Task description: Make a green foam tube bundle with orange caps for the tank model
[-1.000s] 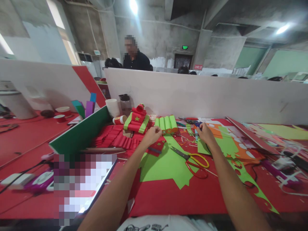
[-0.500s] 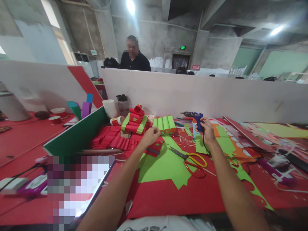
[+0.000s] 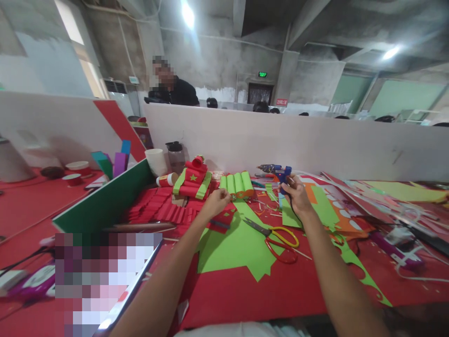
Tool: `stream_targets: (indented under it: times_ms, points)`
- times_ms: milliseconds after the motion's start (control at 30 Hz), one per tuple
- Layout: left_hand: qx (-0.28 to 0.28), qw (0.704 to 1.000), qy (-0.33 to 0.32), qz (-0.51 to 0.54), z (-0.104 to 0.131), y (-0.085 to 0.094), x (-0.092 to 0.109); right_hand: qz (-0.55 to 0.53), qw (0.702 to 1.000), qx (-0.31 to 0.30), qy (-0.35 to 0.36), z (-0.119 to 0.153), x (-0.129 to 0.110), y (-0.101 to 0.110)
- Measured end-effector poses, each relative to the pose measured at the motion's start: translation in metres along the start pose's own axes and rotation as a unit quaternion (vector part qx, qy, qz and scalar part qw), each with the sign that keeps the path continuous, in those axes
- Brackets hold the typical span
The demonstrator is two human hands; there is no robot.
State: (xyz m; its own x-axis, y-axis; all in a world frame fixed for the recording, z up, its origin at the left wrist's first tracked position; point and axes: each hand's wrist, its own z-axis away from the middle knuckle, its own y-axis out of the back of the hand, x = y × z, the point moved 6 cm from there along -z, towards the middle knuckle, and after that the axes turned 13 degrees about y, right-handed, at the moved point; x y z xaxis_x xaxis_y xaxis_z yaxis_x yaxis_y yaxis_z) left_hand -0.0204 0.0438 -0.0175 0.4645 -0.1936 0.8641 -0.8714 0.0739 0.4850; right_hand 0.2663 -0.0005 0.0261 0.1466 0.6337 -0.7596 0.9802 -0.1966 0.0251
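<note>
My right hand point(image 3: 298, 194) is wrapped round the handle of a blue hot glue gun point(image 3: 280, 173), its nozzle pointing left above the table. My left hand point(image 3: 217, 203) is closed with fingertips pinched together, beside the near left end of a row of lime-green paper rolls point(image 3: 236, 183). Whatever those fingertips hold, if anything, is too small to make out. Left of that hand stands a red and green folded-paper piece point(image 3: 192, 179) with a gold star. Scissors point(image 3: 261, 228) with yellow and red handles lie half open on a cut green sheet point(image 3: 224, 250).
Red pleated paper strips point(image 3: 154, 206) lie beside a green board point(image 3: 105, 199) on the left. A tablet point(image 3: 115, 285) with a blurred screen is at front left. Paper sheets and scraps point(image 3: 322, 206) cover the right. A white partition point(image 3: 280, 135) stands behind; a person point(image 3: 182, 91) is beyond it.
The glue gun in my right hand has shifted slightly left and tilts a little differently. My left hand stays pinched by the green rolls. The person beyond the partition has moved left and leaned down.
</note>
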Motion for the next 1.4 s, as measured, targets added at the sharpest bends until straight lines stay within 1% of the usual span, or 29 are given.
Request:
stream_targets:
  times_ms: [100, 167, 267, 333, 433, 533, 633, 767, 900, 1000, 1133, 1400]
  points:
    - [-0.012, 1.0, 0.003, 0.007, 0.002, -0.002, 0.001, 0.028, 0.999, -0.025, -0.014, 0.003, 0.003, -0.007]
    - [-0.016, 1.0, 0.005, 0.015, 0.004, -0.002, 0.003, 0.053, 0.997, -0.044, -0.035, 0.005, 0.007, -0.013]
    - [-0.017, 0.999, 0.016, 0.032, 0.007, 0.0, 0.008, 0.051, 0.994, -0.064, -0.071, 0.009, 0.013, -0.025]
    - [-0.024, 0.998, 0.028, 0.047, 0.008, 0.001, 0.011, 0.044, 0.993, -0.067, -0.084, 0.011, 0.013, -0.031]
    - [-0.033, 0.996, 0.043, 0.072, 0.01, 0.004, 0.014, 0.068, 0.991, -0.079, -0.088, 0.013, 0.009, -0.038]
    - [-0.031, 0.994, 0.048, 0.091, 0.011, 0.007, 0.016, 0.077, 0.989, -0.104, -0.074, 0.015, 0.004, -0.045]
    - [-0.034, 0.993, 0.053, 0.097, 0.012, 0.007, 0.016, 0.098, 0.984, -0.143, -0.035, 0.018, -0.003, -0.054]
    - [-0.038, 0.994, 0.049, 0.089, 0.012, 0.005, 0.016, 0.195, 0.96, -0.195, 0.035, 0.021, -0.014, -0.062]
    - [-0.037, 0.995, 0.04, 0.079, 0.01, 0.003, 0.015, 0.263, 0.934, -0.227, 0.079, 0.026, -0.021, -0.069]
    - [-0.041, 0.996, 0.03, 0.078, 0.01, 0.002, 0.015, 0.31, 0.916, -0.238, 0.088, 0.027, -0.021, -0.07]
    - [-0.036, 0.995, 0.02, 0.085, 0.012, 0.003, 0.017, 0.343, 0.903, -0.238, 0.098, 0.026, -0.019, -0.068]
    - [-0.031, 0.997, 0.026, 0.07, 0.012, 0.004, 0.021, 0.333, 0.904, -0.242, 0.114, 0.028, -0.024, -0.073]
